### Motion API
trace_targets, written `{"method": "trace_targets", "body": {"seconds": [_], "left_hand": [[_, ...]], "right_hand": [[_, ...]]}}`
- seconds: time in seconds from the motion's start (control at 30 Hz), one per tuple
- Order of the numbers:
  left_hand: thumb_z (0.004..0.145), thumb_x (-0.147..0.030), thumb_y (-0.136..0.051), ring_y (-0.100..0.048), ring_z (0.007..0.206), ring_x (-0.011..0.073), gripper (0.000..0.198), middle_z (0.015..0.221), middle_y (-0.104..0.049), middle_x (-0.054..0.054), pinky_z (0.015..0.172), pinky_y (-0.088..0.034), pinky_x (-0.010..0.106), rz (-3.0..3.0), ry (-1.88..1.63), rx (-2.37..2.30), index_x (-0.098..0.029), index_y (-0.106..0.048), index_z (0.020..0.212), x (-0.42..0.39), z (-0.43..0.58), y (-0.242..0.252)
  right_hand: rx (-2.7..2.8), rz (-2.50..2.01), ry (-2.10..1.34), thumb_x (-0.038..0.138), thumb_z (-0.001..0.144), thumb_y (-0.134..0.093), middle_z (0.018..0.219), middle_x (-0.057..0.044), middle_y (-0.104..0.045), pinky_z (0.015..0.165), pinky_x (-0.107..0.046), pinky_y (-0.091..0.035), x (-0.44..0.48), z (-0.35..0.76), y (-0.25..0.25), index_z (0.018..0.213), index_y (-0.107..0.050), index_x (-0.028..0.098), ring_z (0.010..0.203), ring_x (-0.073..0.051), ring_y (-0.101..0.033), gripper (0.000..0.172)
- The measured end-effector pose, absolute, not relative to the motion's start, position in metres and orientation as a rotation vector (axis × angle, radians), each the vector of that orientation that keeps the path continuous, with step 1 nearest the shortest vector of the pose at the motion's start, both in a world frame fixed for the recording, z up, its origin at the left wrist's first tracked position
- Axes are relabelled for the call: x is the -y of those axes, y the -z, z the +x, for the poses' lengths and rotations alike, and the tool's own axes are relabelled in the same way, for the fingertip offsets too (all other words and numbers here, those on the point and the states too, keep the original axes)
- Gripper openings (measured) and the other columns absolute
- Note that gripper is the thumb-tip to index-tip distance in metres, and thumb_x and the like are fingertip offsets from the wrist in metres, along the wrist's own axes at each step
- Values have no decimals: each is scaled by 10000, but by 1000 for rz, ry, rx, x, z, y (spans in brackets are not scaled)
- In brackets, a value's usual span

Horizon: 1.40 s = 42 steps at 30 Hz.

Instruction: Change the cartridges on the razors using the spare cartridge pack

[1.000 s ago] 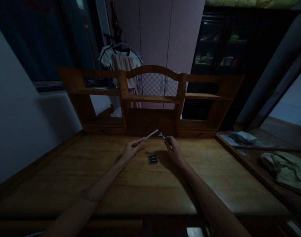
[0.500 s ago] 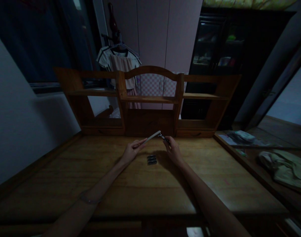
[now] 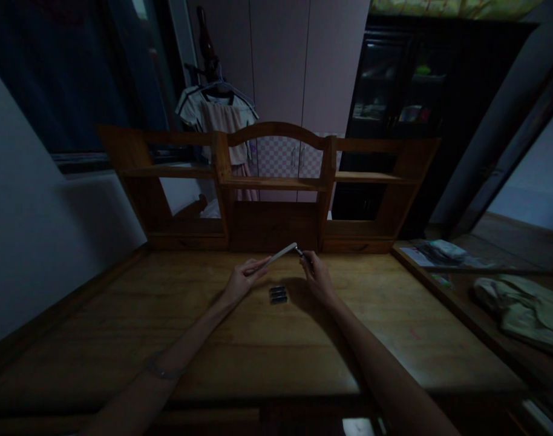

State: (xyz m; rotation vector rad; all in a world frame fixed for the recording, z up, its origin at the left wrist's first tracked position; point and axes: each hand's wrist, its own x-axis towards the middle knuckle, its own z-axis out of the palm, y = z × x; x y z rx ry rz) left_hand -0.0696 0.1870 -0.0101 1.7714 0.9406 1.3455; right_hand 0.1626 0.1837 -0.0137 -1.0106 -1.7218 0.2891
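My left hand (image 3: 245,279) grips the near end of a thin, pale, flat bar (image 3: 282,251), which slants up to the right above the desk. My right hand (image 3: 319,277) is closed round a slim dark tool with a shiny metal tip (image 3: 302,253). That tip is at the far end of the bar and appears to touch it. The exact kind of either thing is too small and dim to make out. Below and between my hands, three short dark bars (image 3: 278,295) lie side by side on the wooden desk (image 3: 240,357).
A wooden shelf unit (image 3: 276,183) with small drawers stands along the desk's back edge. To the right, beyond the raised desk edge, are a pale cloth bag (image 3: 526,309) and a plastic-wrapped packet (image 3: 446,249). Clothes (image 3: 219,115) hang behind the shelf.
The metal tip of the tool in my right hand has come up against the far end of the bar. Both hands keep their grips and have barely moved.
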Motion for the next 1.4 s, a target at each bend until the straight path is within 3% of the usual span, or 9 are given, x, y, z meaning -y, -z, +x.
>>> {"method": "trace_targets", "body": {"seconds": [0.43,1.4], "left_hand": [[762,-349,-632,-564,881,153,411,938,-623,55,854,-425,296,1821,-1338,-956,-183,-620,1138,-190,-73,12],[796,-319,-606,-519,785,114,358,863,-561,15,726,-396,220,1990,-1497,-1011,-251,-608,1148,-190,-75,12]], "right_hand": [[1659,-1046,-284,352,936,-357,807,-37,-583,645,-265,-401,-183,164,13,987,-543,189,722,-177,-545,253],[1624,-1094,-325,373,943,-341,707,-6,-555,573,-245,-367,-181,165,10,876,-564,199,622,-152,-517,291]]}}
